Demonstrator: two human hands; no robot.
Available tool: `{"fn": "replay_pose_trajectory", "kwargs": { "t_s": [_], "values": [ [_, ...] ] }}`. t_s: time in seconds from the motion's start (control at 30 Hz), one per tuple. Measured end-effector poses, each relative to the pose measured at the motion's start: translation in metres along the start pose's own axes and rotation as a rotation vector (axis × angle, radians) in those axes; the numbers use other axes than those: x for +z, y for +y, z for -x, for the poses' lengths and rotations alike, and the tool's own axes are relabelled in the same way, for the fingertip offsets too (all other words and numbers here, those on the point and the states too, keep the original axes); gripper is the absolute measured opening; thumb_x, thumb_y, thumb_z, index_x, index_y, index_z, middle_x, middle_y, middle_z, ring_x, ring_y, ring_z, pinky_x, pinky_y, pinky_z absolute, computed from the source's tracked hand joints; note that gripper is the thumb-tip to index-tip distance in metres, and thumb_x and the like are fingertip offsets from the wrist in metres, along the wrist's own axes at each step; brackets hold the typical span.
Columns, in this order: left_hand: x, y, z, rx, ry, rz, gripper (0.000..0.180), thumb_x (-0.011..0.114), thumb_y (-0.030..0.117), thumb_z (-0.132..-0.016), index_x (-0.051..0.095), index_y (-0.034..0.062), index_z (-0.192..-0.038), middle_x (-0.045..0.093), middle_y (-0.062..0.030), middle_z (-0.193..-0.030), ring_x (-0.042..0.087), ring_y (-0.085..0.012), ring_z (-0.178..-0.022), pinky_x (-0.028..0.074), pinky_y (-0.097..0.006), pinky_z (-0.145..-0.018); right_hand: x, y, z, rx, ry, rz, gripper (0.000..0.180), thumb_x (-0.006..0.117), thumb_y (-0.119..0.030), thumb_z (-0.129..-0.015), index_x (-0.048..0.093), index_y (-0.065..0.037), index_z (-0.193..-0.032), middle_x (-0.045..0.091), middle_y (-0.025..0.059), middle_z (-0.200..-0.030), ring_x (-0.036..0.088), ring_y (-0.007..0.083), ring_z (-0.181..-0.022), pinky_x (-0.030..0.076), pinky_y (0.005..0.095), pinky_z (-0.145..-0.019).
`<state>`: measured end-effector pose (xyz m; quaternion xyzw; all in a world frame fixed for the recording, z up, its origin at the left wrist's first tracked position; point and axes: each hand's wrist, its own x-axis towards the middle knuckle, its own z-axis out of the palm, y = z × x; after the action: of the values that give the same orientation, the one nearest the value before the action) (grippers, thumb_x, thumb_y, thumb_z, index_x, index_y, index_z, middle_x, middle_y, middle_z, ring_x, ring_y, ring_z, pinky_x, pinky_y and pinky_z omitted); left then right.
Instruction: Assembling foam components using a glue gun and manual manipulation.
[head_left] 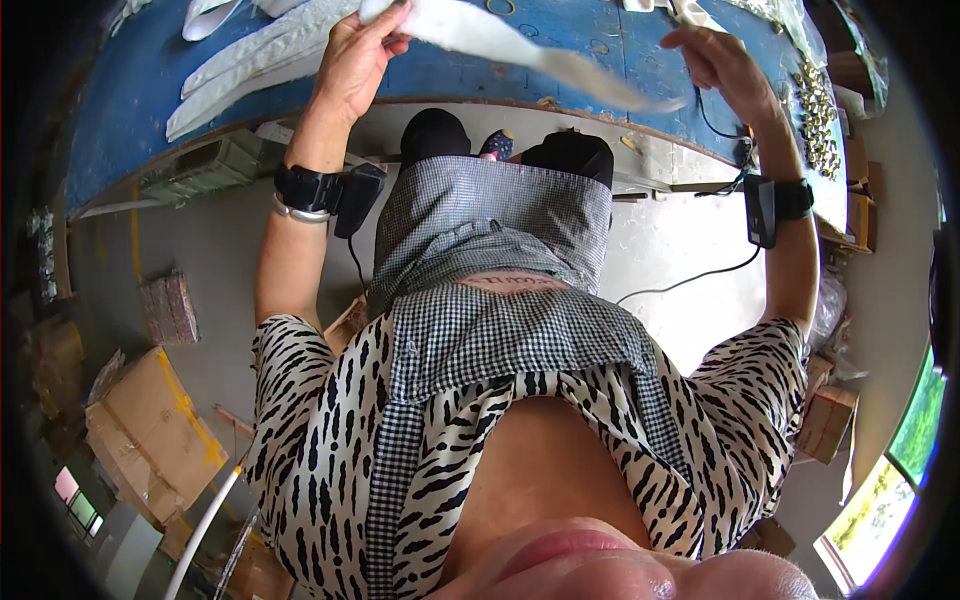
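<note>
My left hand point(357, 55) grips one end of a long white padded strip point(520, 50) above the blue worktable point(140, 100). The strip stretches to the right and blurs toward my right hand point(722, 62), which is raised at its far end with curled fingers; whether it grips the strip is unclear. Both wrists carry black strapped devices. More white strips point(250, 60) lie on the table to the left of my left hand.
Small metal fittings point(818, 120) are heaped at the table's right edge. A black cable point(690, 280) hangs below the table. Cardboard boxes point(150, 430) and a stack of bricks point(168, 310) stand on the floor at left; more boxes point(828, 420) at right.
</note>
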<state>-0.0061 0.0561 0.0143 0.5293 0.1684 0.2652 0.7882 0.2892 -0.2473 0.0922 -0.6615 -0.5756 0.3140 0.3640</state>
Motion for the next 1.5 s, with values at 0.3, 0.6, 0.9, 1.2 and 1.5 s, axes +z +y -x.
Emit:
{"fn": "replay_pose_trajectory", "kwargs": {
  "t_s": [0.3, 0.6, 0.9, 1.2, 1.5],
  "values": [
    [0.078, 0.043, 0.034, 0.062, -0.285, -0.196, 0.013, 0.057, 0.010, -0.090, 0.065, 0.0007, -0.096, 0.068, -0.0038, -0.086, 0.063, -0.0113, -0.076, 0.050, -0.024, -0.069, 0.069, -0.031, -0.017, -0.297, 0.270, 0.092, 0.036, 0.060, -0.035, -0.090, 0.065, -0.003, -0.106, 0.065, 0.0004, -0.077, 0.061, 0.0122, -0.080, 0.048, 0.0263, -0.072],
    [0.103, 0.061, 0.036, 0.051, -0.266, -0.130, 0.015, 0.057, 0.014, -0.092, 0.065, 0.0017, -0.095, 0.066, -0.0032, -0.083, 0.061, -0.0094, -0.072, 0.048, -0.023, -0.067, 0.127, -0.038, -0.041, -0.182, -0.104, -0.249, 0.026, 0.061, -0.026, -0.090, 0.064, -0.003, -0.103, 0.067, 0.0028, -0.081, 0.063, 0.0139, -0.084, 0.049, 0.0279, -0.077],
    [0.029, 0.032, 0.011, -0.001, -0.090, -0.445, 0.014, 0.061, 0.015, -0.087, 0.067, 0.0026, -0.092, 0.064, -0.0003, -0.074, 0.055, -0.0056, -0.062, 0.042, -0.019, -0.055, 0.109, 0.011, 0.025, 0.151, 0.078, -0.605, 0.020, 0.065, -0.025, -0.087, 0.066, -0.006, -0.095, 0.065, 0.0022, -0.079, 0.062, 0.0077, -0.066, 0.051, 0.0196, -0.059],
    [-0.002, 0.006, 0.007, -0.121, -0.165, -0.530, 0.012, 0.064, 0.010, -0.083, 0.069, 0.0009, -0.088, 0.065, -0.0015, -0.072, 0.055, -0.0073, -0.060, 0.043, -0.021, -0.056, 0.064, -0.010, 0.027, 0.404, 0.272, -0.352, 0.041, 0.073, -0.044, -0.077, 0.071, -0.010, -0.098, 0.062, -0.0003, -0.074, 0.054, 0.0063, -0.057, 0.045, 0.0182, -0.051],
    [-0.008, -0.001, 0.013, -0.087, -0.166, -0.732, 0.009, 0.065, 0.002, -0.079, 0.070, -0.0038, -0.085, 0.066, -0.0063, -0.069, 0.059, -0.0113, -0.063, 0.047, -0.024, -0.059, 0.057, -0.004, 0.006, 0.499, 0.218, -0.061, 0.038, 0.067, -0.046, -0.082, 0.071, -0.012, -0.098, 0.061, 0.0010, -0.075, 0.052, 0.0070, -0.061, 0.041, 0.0219, -0.052]
  ]
}}
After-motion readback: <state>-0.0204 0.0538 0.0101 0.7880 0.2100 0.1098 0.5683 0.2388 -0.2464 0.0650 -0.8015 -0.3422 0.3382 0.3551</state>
